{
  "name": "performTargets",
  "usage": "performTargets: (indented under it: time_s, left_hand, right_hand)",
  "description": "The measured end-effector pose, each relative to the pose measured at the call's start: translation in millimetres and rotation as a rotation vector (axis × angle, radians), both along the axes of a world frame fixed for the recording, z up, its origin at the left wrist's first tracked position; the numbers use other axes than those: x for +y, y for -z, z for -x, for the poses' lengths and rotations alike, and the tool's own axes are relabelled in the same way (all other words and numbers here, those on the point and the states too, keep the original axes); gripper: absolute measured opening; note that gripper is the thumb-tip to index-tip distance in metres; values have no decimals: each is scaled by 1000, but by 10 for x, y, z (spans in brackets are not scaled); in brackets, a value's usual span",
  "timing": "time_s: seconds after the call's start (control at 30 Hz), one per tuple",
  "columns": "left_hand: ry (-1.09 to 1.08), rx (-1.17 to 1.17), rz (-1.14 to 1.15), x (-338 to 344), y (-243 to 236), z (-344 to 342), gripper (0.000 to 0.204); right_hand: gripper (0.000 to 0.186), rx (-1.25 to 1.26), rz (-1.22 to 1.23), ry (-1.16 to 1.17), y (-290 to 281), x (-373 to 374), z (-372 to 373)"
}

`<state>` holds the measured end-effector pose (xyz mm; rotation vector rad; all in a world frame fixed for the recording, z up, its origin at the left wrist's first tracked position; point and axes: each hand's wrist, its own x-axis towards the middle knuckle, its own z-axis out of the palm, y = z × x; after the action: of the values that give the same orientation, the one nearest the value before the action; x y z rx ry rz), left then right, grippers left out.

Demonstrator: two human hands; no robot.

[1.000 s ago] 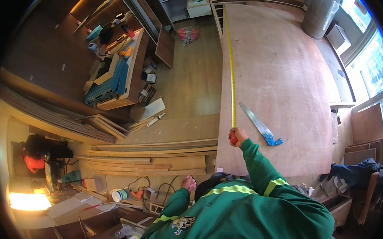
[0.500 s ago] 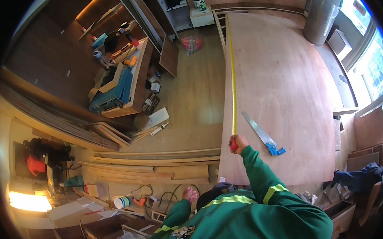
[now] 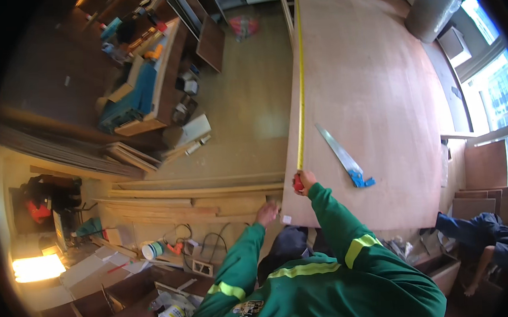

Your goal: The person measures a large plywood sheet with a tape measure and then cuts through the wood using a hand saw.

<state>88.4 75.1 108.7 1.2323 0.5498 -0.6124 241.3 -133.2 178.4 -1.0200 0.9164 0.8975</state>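
A large plywood sheet (image 3: 371, 89) lies in front of me. Along its left edge runs a yellow tape blade (image 3: 301, 75), pulled out toward the far end. My right hand (image 3: 308, 181) is closed around the red tape measure (image 3: 298, 183) near the sheet's near left part. My left hand (image 3: 266, 213) is beside the near left corner, its fingers curled together; what they hold, if anything, is too small to make out. A handsaw (image 3: 339, 153) with a blue handle lies on the sheet, right of my right hand. The tape's far end is too small to see clearly.
At the left stands a workbench (image 3: 163, 77) with a blue case (image 3: 133, 99) and tools. Wood strips (image 3: 153, 208) lie on the left, above cables and a white tub (image 3: 152, 250). A bending person in dark blue (image 3: 479, 233) is at the right. A wrapped roll (image 3: 435, 11) stands far right.
My left hand has moved up and right to the sheet's near left corner. The view has shifted, so the sheet and saw appear higher. My right hand still grips the tape measure.
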Motion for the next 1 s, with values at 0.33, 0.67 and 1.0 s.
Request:
performTargets:
  time_s: [0.33,0.67,1.0]
  left_hand:
    - [101,110,-363,-1013,907,-889,29]
    - [12,360,-425,-803,1515,-1003,33]
    - [-21,510,-193,-639,1496,-1093,33]
  right_hand:
    - [31,85,180,14,1034,455,1265]
    - [39,246,57,-84,1709,666,1263]
    - [32,307,82,-41,1712,830,1215]
